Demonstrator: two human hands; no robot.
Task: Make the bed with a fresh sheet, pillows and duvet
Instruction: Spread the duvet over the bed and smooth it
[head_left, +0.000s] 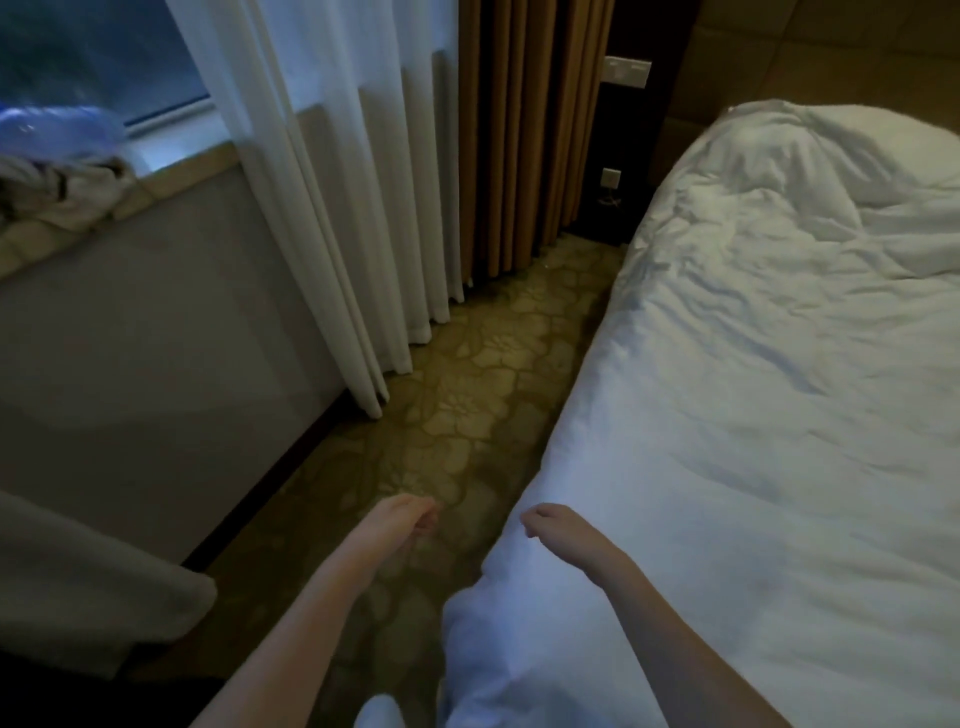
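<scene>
1. Head view: the white duvet (753, 389) lies wrinkled over the bed (524, 649), filling the picture from 1 o'clock to 5 o'clock, and its near edge hangs over the bed side toward the floor at 6 o'clock.
2. The right hand (556, 527) is over the duvet edge, a little under the centre toward 5 o'clock. Its fingers are curled downward and hold nothing that I can see; if the fingertips touch the cloth, I cannot tell.
3. The left hand (405, 519) hangs over the patterned carpet (467, 374), near 6 o'clock and just beside the right hand. Its fingers are loosely bent and empty.
4. White sheer curtains (332, 208) hang at 11 o'clock, and brown curtains (514, 135) are at 12 o'clock.
5. A window sill (171, 171) with some crumpled cloth (57, 189) is at 9 o'clock.
6. A grey upholstered piece (88, 587) is at 8 o'clock; what it is, I cannot tell.
</scene>
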